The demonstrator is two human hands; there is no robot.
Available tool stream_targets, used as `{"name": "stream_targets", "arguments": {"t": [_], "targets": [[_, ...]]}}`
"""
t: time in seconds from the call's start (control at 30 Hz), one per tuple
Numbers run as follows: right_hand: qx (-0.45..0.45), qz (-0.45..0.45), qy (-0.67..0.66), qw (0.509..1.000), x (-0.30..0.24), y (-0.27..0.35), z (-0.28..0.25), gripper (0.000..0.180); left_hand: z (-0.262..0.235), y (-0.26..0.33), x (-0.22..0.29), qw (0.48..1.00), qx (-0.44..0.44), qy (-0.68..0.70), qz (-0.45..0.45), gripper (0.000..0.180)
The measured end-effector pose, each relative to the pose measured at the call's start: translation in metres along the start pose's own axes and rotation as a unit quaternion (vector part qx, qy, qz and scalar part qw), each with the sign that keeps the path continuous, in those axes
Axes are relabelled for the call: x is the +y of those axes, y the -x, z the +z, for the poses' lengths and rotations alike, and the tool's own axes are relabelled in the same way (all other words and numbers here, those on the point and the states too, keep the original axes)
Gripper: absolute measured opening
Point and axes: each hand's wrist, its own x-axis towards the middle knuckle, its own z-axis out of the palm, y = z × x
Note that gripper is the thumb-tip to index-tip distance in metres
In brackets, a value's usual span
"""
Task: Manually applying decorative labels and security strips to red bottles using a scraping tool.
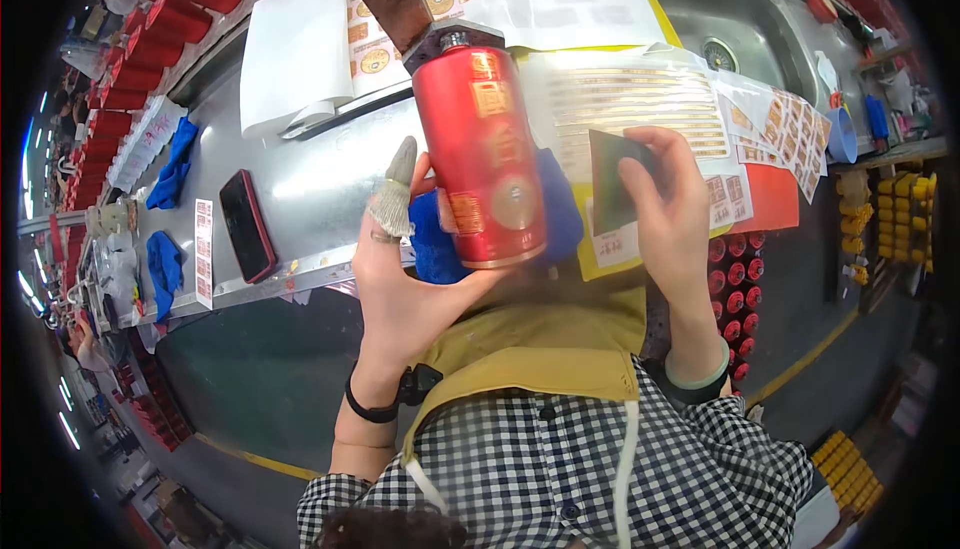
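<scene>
Steel worktop (300,179) fills the upper half of the view, its near edge running from lower left up toward the middle, with dark floor below it and a yellow line on that floor at the lower right. A sink (740,24) is sunk into the top at the upper right. Bare metal lies open on the left between a black phone (246,225) and the middle; the right side is crowded with paper.

Rows of red cans (150,34) line the far left edge, bent by the lens and partly cut off. A white sheet (295,49) lies curled at the top, and wide backing sheets (640,99) with rows of gold strips spread right of centre, over a yellow sheet and a red one. Small square gold-and-red labels (790,134) sit on further sheets toward the sink. Two blue cloths (172,171) lie at the left.

The red can (482,159) is held upright above the table edge, its cap against a brown bar; gold patches mark its side. The left hand (400,279) grips its lower part, the fingers behind it hidden, one finger in a frayed grey sleeve raised free. The right hand (665,214) pinches a dark green card (612,179) between thumb and fingers, just beside the can. A blue cloth behind the can is mostly hidden.
</scene>
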Motion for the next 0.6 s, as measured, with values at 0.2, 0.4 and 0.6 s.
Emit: {"name": "stream_targets", "arguments": {"t": [0.2,0.4,0.6], "targets": [[-0.037,-0.029,-0.104,0.993,-0.009,-0.001,0.014,0.02,0.006,0.008,-0.002,1.0,0.014,0.002,0.002,0.111],[-0.086,-0.001,-0.101,0.991,-0.02,0.008,0.024,0.022,0.02,0.002,0.012,0.996,0.067,-0.054,-0.032,0.079],[-0.122,0.016,-0.133,0.983,-0.024,0.012,0.028,0.022,0.024,0.01,0.007,0.962,0.124,0.224,-0.096,0.047]]}}
